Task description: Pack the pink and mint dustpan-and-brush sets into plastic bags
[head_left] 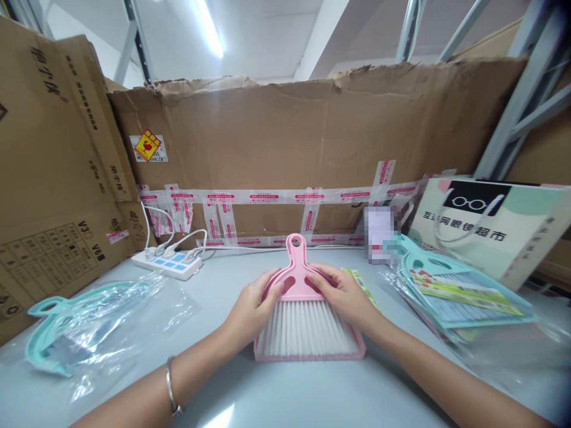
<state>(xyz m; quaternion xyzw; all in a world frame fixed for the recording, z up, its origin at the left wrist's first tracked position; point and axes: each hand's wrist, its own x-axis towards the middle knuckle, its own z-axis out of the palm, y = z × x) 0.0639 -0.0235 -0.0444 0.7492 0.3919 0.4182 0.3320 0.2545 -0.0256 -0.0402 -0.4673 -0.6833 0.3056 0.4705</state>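
In the middle of the table a pink hand brush (307, 321) with white bristles lies nested in a pink dustpan (310, 358), handles pointing away from me. My left hand (256, 300) grips the left side of the pair, thumb on the brush's shoulder and fingers round the dustpan's edge. On the opposite side my right hand (343, 294) holds it the same way, its thumb on the pink brush head. The fingertips beneath are hidden. Behind my right hand, a green printed card (361, 285) shows in part.
At left lies a turquoise dustpan set (66, 321) in clear plastic, with a white power strip (167, 261) behind it. To the right are bagged turquoise brush sets (464, 285) and a paper bag (486, 226). A cardboard wall (285, 142) closes the back.
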